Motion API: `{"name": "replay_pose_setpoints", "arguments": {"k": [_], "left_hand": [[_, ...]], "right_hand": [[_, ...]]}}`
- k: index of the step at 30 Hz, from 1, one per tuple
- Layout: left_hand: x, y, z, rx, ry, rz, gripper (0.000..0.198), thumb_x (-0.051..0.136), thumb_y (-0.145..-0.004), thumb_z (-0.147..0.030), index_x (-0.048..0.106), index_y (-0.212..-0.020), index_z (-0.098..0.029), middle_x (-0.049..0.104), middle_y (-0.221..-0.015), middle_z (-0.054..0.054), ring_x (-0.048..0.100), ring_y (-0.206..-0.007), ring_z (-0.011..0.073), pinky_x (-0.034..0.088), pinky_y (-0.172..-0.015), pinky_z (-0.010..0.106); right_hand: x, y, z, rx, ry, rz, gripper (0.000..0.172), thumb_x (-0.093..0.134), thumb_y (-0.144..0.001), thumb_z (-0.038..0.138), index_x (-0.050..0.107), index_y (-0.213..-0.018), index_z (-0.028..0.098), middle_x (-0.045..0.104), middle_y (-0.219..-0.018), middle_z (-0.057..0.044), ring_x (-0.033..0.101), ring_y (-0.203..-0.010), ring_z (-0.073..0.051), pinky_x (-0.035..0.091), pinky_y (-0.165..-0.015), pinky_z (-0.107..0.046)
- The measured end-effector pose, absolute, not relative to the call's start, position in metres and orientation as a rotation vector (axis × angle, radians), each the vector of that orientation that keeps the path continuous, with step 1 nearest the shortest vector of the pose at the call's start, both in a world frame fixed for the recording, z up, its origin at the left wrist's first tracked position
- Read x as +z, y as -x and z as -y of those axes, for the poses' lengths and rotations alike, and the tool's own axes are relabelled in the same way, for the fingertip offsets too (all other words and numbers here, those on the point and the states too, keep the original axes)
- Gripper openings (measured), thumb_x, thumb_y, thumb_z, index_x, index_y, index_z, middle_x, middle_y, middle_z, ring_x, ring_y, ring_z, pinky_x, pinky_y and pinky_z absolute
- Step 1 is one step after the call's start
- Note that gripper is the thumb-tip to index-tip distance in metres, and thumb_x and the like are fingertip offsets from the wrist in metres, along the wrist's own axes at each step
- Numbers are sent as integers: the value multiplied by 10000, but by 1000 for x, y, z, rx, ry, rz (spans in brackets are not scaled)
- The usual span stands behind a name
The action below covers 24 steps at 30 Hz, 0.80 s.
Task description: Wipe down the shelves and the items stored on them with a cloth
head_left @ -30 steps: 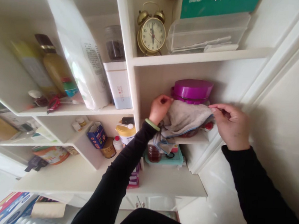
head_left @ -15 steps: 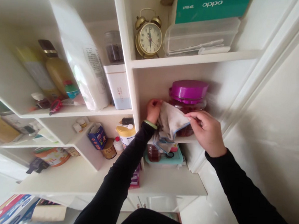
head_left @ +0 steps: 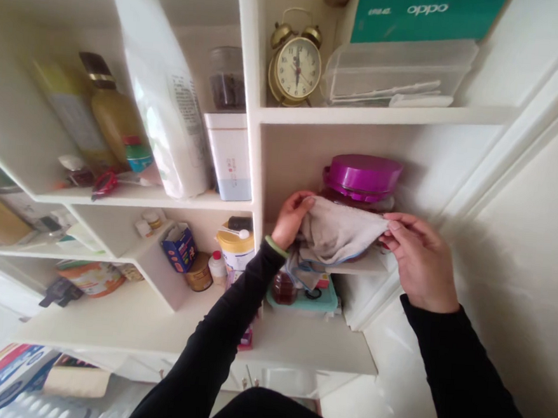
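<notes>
A grey cloth with a blue hem is stretched between both my hands in front of a glass jar with a purple lid on a white shelf. My left hand pinches the cloth's left corner. The right corner is pinched by my right hand. The cloth covers the lower part of the jar, and part of it hangs below the shelf edge.
A brass alarm clock, a clear plastic box and a green box sit on the shelf above. Bottles, a white bag and a tin fill the left shelves. Jars and a teal container stand below.
My right hand has moved back to the right, pulling the cloth wide again after folding it inward half a second ago. The view shifted slightly.
</notes>
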State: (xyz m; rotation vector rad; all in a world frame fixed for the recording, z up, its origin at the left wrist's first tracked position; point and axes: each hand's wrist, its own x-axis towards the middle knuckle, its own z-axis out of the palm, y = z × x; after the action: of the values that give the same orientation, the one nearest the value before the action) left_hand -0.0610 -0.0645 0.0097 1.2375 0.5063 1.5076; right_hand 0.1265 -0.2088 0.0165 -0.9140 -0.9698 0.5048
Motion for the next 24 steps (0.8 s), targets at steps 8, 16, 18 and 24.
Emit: {"name": "replay_pose_setpoints", "arguments": {"k": [8, 16, 18, 24], "left_hand": [[38, 22, 12, 1477, -1008, -571, 199, 734, -898, -22, 730, -780, -182, 711, -748, -22, 653, -819, 141, 491, -976, 326], [23, 18, -10, 1538, -1185, -625, 256, 928, -772, -316, 713, -694, -202, 725, -767, 4, 684, -823, 176, 546, -934, 355], [22, 13, -16, 1546, -1203, -649, 260, 924, -760, -333, 713, -672, -209, 708, -729, 0, 667, -787, 176, 556, -891, 347], [32, -5, -36, 1585, -1246, -673, 193, 860, -799, -177, 737, -652, -196, 724, -740, 28, 677, -806, 190, 546, -916, 363]], "right_hand": [[13, -120, 192, 560, 885, 971, 287, 938, -748, 426, 831, -968, 276, 711, -861, 7, 678, -776, -132, 682, -816, -323], [9, -123, 189, 518, 893, 961, 245, 921, -790, 423, 816, -960, 280, 712, -864, 17, 691, -767, -123, 681, -824, -321], [9, -118, 190, 479, 918, 986, 247, 917, -793, 416, 818, -970, 275, 735, -867, 19, 701, -756, -122, 673, -806, -315], [4, -111, 198, 335, 1024, 1021, 273, 915, -791, 415, 841, -998, 253, 765, -806, 19, 713, -702, -122, 624, -708, -273]]}}
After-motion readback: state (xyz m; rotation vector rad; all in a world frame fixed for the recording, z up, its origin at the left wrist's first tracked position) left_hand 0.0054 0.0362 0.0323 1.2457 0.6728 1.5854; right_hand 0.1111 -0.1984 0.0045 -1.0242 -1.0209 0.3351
